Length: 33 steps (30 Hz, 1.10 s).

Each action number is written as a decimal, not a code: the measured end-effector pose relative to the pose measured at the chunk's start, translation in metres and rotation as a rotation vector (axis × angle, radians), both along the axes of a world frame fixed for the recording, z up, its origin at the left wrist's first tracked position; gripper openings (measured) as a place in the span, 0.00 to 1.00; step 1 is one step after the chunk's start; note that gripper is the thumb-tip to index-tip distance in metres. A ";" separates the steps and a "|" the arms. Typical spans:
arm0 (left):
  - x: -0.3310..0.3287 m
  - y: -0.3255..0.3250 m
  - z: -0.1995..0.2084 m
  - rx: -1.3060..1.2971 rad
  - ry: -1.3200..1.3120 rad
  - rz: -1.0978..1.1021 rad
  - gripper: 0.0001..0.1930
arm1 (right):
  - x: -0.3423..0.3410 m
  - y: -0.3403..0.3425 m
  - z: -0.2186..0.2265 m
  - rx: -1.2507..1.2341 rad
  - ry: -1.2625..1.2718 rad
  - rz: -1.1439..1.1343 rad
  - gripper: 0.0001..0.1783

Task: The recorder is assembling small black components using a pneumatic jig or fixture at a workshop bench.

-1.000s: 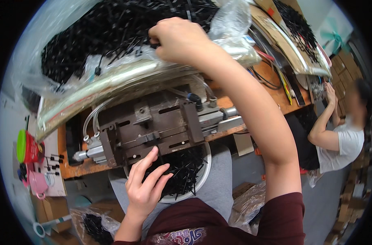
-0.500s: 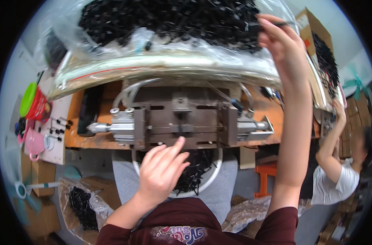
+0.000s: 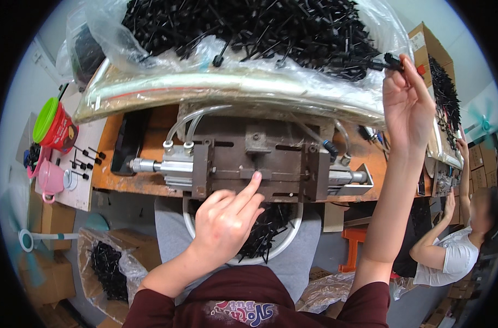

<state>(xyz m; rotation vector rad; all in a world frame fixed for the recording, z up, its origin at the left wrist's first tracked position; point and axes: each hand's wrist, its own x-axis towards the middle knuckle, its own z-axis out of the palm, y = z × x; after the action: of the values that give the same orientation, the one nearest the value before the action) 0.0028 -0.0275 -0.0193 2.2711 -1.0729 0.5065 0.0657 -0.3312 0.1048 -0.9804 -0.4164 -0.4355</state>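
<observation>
My left hand (image 3: pixel 224 221) is over the front of a metal fixture (image 3: pixel 284 188). Its index finger stretches out and its tip touches the small centre block (image 3: pixel 264 174); the other fingers are loosely bent and hold nothing that shows. Up at the right, my right hand (image 3: pixel 410 112) pinches a small black plastic part (image 3: pixel 392 61) between thumb and fingers, beside the edge of a large heap of black stemmed plastic parts (image 3: pixel 249 30). Air cylinders (image 3: pixel 178 172) with clear hoses flank the fixture. Whether a part lies under my left fingertip is hard to make out.
A plastic-lined tray edge (image 3: pixel 232 90) crosses behind the fixture. On my lap, a white basket (image 3: pixel 298 221) holds black parts. Left stand a red bucket (image 3: pixel 63 131) and pink cup (image 3: pixel 51 180). Another person (image 3: pixel 451 257) works at the right.
My right hand has come back slightly from the heap and to the right, the black part in its fingers. My left index fingertip has moved onto the centre block. The view has shifted a little.
</observation>
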 end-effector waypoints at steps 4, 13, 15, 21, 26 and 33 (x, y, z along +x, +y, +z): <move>0.000 -0.002 0.004 0.015 0.041 0.035 0.11 | -0.011 0.008 -0.008 0.146 0.023 0.042 0.12; 0.000 -0.005 0.011 0.059 0.053 0.052 0.12 | -0.083 0.064 -0.036 0.236 0.191 0.067 0.07; -0.001 -0.004 0.017 0.060 0.120 0.040 0.15 | -0.099 0.069 -0.046 0.266 0.186 0.127 0.07; -0.007 0.003 0.030 -0.423 0.615 -0.209 0.36 | -0.150 0.085 -0.078 0.304 0.420 0.144 0.05; -0.038 -0.015 0.027 -0.518 0.681 -0.196 0.50 | -0.163 0.111 -0.094 0.241 0.585 0.234 0.04; -0.046 -0.016 0.019 -0.492 1.271 -0.383 0.30 | -0.169 0.117 -0.111 0.082 0.535 0.157 0.07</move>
<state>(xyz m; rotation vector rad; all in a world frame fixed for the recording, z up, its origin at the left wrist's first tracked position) -0.0432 -0.0433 -0.0002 1.3957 -0.5501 -0.7004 -0.1038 -0.2145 -0.0061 -0.9350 0.0100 -0.0376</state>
